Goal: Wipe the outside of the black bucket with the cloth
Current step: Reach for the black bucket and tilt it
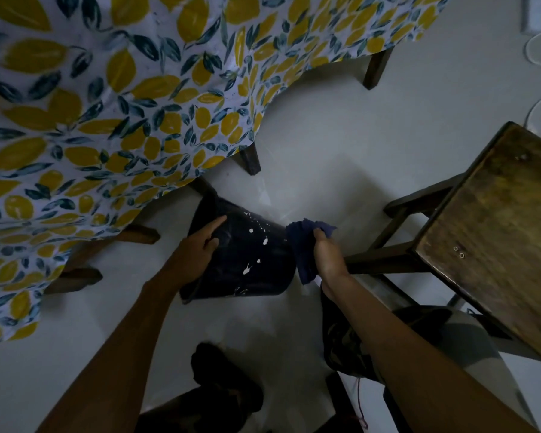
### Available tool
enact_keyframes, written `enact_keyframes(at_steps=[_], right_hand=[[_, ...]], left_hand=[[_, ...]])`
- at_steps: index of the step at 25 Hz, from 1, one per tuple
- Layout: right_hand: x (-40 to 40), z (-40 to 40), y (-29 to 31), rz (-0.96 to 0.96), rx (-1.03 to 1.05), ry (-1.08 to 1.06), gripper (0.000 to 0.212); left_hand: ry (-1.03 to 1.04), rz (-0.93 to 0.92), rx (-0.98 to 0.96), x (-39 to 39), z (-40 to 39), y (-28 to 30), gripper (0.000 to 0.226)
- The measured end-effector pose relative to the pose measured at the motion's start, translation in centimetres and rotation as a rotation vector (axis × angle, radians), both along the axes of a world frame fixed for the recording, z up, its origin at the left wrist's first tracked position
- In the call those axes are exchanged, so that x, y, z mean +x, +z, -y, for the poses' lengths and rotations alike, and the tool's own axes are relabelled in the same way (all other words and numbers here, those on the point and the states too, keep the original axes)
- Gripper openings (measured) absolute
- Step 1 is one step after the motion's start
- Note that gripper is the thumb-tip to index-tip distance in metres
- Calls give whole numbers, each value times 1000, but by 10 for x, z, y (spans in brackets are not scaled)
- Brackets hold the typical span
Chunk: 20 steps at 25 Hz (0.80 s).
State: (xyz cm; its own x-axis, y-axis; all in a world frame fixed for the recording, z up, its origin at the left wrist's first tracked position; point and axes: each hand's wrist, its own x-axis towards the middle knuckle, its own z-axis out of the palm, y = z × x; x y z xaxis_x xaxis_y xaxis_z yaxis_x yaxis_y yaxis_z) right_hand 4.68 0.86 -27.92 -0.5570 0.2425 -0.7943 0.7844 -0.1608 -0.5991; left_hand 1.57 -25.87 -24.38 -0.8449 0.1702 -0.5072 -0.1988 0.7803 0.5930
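Black bucket steadied on its side, cloth at its base end

Black bucket [250, 254] lies tipped on the pale floor [310, 145], directly between the two hands. Its wall faces up and is flecked with white paint spots. Its wider rim end is toward the left hand, its narrower base end toward the right hand.

Left hand [200, 245]: rests flat on the bucket wall near the rim end. Fingers extended, index finger pointing away from the person along the wall; not curled round anything. The bucket body extends from under this palm toward the right hand.

Right hand [327, 256]: fingers curled, gripping a dark blue cloth [303, 245]. The cloth is bunched; part sticks out beyond the fingers, part hangs below the palm. It sits between this hand and the bucket's base end, touching that end. Whether the palm also bears on the bucket through the cloth cannot be told.

Surroundings, relative to the hands:
- Beyond the left hand, a table draped in a lemon-print tablecloth [107, 120]; the hem hangs just past the bucket's rim end. Dark wooden table legs [250, 159] show under the hem.
- Outward of the right hand, a dark wooden stool [494, 232]; one rail runs just behind the right wrist.
- Nearer the person than both hands, dark footwear [222, 379] on the floor, dim and hard to resolve.
- Lighting is low throughout.
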Motion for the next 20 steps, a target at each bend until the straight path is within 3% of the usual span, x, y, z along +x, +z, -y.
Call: enact_keyframes(at_steps=[5,8,15,20], right_hand=[[1,-2,-3,5,4,31,42],[0,-1,-5,-2,11,24,28],[2,5,-16,-3,61,91,40],[2,2,-18,-8,76,70,24]], left_hand=[[-9,-56,-47,15,1,-18,44],[66,-65,-52,14,-7,-20,43],[170,-30,-135,8,-22,-28,108],[166,-70,-142,4,-38,-31,110]])
